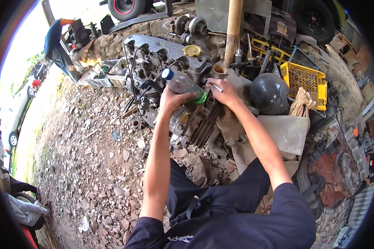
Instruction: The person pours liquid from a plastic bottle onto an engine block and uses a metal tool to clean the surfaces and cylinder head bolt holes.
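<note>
My left hand (172, 101) is wrapped round a clear plastic bottle (183, 84) with a blue cap and a little green at its base. The bottle lies tilted over the engine (144, 68), its capped end toward the upper left. Close to the bottle's base, my right hand (224, 92) is closed with a short whitish stick (216, 88) between its fingers; its exact kind is too small to make out. Behind both hands runs the engine's grey ribbed cover (166, 47), topped by a yellow filler cap (192, 50).
A black helmet (269, 94) and a yellow plastic crate (304, 81) sit to the right, near a flat metal sheet (286, 135). Beyond the engine stand a wooden post (233, 33) and a turbocharger (197, 25). Broken stones (99, 166) cover the ground at left.
</note>
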{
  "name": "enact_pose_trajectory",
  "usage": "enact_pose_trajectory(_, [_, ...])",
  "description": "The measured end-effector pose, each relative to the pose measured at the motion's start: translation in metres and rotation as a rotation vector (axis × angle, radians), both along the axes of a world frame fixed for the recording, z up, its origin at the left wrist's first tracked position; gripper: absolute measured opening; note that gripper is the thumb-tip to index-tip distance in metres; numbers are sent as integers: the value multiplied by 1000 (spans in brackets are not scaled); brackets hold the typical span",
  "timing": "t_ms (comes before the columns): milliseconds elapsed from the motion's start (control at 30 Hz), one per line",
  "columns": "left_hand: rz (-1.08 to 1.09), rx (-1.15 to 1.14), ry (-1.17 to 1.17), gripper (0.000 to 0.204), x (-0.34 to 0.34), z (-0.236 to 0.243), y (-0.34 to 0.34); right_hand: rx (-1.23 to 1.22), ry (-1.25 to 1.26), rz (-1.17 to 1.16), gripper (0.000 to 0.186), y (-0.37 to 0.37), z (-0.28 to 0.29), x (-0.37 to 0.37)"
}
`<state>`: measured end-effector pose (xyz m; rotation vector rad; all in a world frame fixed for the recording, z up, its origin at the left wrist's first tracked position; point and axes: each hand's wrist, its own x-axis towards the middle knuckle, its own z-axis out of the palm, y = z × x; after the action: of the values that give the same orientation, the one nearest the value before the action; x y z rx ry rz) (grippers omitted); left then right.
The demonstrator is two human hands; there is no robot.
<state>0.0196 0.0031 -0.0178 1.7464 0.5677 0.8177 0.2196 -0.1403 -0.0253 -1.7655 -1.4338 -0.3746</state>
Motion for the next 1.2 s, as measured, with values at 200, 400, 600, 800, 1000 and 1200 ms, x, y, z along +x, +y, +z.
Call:
enact_pose_trajectory(200, [-34,-23,36,71,5,4,-6,174,-188,99,16,2,-13,17])
enact_pose_trajectory(400, [-13,40,23,74,5,-5,0,-2,-98,-62,16,0,-1,0])
enact_pose_trajectory(600, [11,78,-3,78,3,-11,1,-24,-31,-55,17,-2,15,-10])
enact_pose_trajectory(800, [23,81,37,78,0,-12,7,-114,-96,-51,16,-9,-3,-12])
enact_pose_trajectory(1000, [-51,10,17,77,6,-7,5,-136,-126,-120,16,-13,-35,10])
enact_pose_trajectory(1200, [22,84,45,75,5,-7,4,-99,-50,-47,15,-16,-41,-1])
